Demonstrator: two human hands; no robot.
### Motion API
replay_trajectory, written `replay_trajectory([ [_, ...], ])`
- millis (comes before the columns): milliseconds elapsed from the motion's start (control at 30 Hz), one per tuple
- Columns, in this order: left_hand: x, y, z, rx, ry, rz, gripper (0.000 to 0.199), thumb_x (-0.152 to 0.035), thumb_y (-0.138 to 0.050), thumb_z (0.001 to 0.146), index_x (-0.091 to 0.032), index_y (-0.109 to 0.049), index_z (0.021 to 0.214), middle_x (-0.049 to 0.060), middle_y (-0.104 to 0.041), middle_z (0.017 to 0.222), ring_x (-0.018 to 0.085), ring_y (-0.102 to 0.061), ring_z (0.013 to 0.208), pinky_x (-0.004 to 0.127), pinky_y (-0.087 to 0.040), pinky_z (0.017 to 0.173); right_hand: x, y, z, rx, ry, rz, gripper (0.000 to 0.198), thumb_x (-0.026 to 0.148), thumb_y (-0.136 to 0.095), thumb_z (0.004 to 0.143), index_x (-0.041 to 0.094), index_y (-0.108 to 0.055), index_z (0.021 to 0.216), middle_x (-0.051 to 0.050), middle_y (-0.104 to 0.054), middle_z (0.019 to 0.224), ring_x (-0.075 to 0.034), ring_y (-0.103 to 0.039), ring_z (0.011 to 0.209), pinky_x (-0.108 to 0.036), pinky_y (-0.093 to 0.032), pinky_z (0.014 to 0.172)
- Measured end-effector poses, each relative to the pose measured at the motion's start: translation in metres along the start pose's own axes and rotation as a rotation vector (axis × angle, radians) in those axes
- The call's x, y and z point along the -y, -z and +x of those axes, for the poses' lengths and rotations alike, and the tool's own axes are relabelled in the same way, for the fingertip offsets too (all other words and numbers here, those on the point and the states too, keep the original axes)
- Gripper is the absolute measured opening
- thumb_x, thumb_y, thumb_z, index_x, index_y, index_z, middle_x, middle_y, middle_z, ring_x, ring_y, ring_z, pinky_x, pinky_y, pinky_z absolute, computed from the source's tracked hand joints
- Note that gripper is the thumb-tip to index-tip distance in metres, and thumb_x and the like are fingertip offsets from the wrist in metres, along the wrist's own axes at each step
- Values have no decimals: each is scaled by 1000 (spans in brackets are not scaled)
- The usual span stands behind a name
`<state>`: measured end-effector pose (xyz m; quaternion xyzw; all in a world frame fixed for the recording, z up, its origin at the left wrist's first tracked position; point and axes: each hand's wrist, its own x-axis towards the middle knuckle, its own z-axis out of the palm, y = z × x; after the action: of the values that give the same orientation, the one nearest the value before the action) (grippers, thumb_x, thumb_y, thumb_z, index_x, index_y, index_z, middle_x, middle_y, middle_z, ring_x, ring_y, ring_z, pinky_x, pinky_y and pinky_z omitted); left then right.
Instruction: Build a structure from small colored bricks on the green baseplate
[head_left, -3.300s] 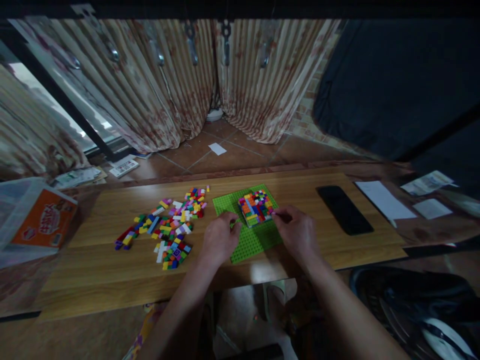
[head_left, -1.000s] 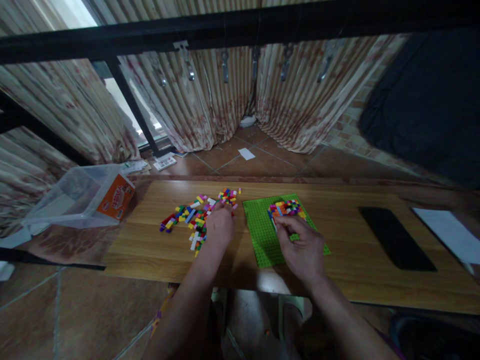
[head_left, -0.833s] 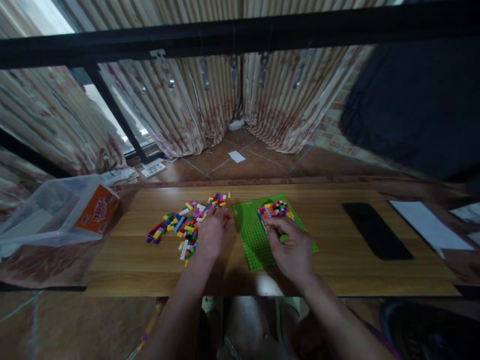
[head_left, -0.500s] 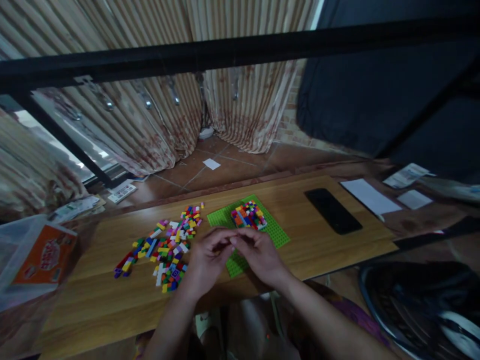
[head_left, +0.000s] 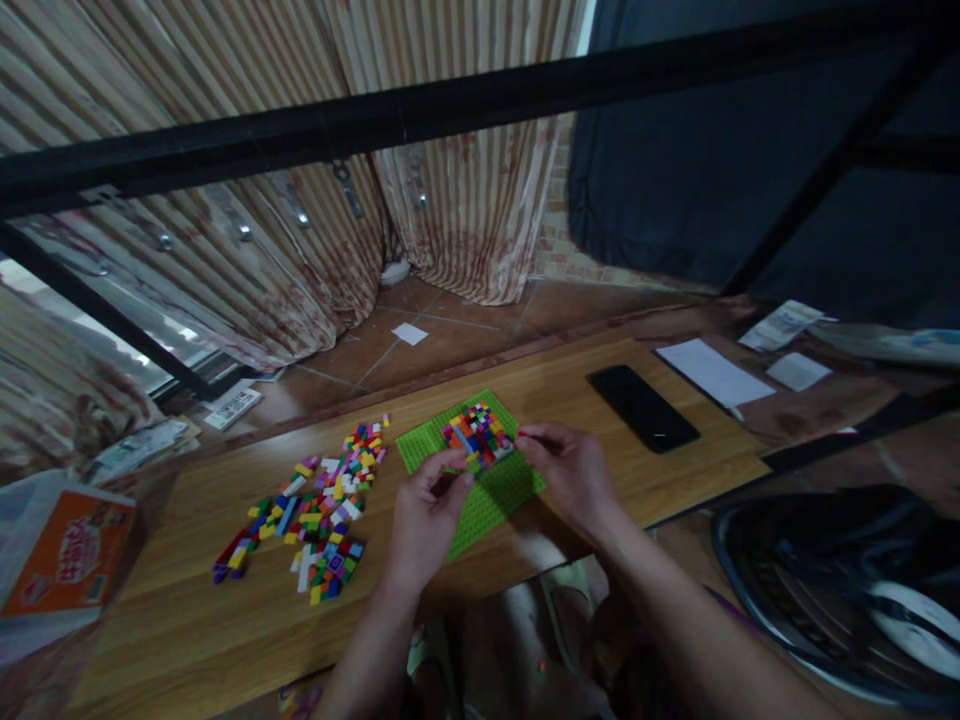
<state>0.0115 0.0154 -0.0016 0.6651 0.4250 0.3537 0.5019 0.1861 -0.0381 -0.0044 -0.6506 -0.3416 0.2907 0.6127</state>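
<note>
A green studded baseplate (head_left: 480,510) lies on the wooden table, bearing a block of many-coloured toy bricks (head_left: 478,432). My left hand (head_left: 429,512) is at the near left side of that block, thumb and index finger curled toward each other. A small yellowish piece shows by its fingertips, but I cannot tell whether it is held or belongs to the block. On the block's right side, my right hand (head_left: 571,472) pinches a small red toy brick (head_left: 522,439), partly covered by the fingers. Loose toy bricks (head_left: 330,510) are heaped left of the baseplate.
A black phone-like slab (head_left: 643,408) and a white sheet of paper (head_left: 714,372) lie to the right on the wooden table (head_left: 180,600). A clear tub with an orange label (head_left: 64,550) stands at far left. A dark metal bar (head_left: 315,130) crosses beyond the table.
My hands were together in front of the block; now they are apart, the right one moved rightward with a red brick showing at its fingertips. The camera view has shifted slightly.
</note>
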Motion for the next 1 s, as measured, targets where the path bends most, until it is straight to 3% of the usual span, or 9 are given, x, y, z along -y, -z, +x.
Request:
replay_trajectory([
  [100, 4, 0, 6, -92, 74, 135, 26, -26, -61, 80, -16, -67, 103, 5, -70, 93, 15, -64, 77, 25, -49, 70, -11, 14, 15, -85, 21, -183, 24, 36, -63, 73, 16, -74, 83, -8, -73, 76, -20, -65, 68, -30, -48, 64],
  [267, 6, -1, 11, -89, 149, 276, 35, -24, -61, 80, -14, -62, 113, 11, -70, 104, 18, -67, 83, 30, -50, 74, -21, 10, 20, -7, 22, -321, 23, 27, -56, 78, 18, -74, 87, -6, -74, 80, -19, -65, 70, -30, -47, 66],
  [633, 4, -2, 12, -39, 131, 348, 34, -25, -58, 82, -14, -61, 114, 11, -70, 105, 18, -67, 78, 30, -50, 69, -18, 0, 24, -10, 61, -314, 20, 25, -59, 78, 16, -74, 87, -7, -75, 83, -19, -68, 75, -30, -49, 71],
  [1000, 5, -1, 10, -12, 130, 350, 34, -27, -57, 83, -14, -61, 115, 11, -69, 108, 17, -66, 81, 30, -51, 72, -19, -1, 16, 28, 0, -396, 20, 23, -59, 78, 18, -75, 88, -5, -75, 81, -19, -66, 70, -29, -47, 66],
])
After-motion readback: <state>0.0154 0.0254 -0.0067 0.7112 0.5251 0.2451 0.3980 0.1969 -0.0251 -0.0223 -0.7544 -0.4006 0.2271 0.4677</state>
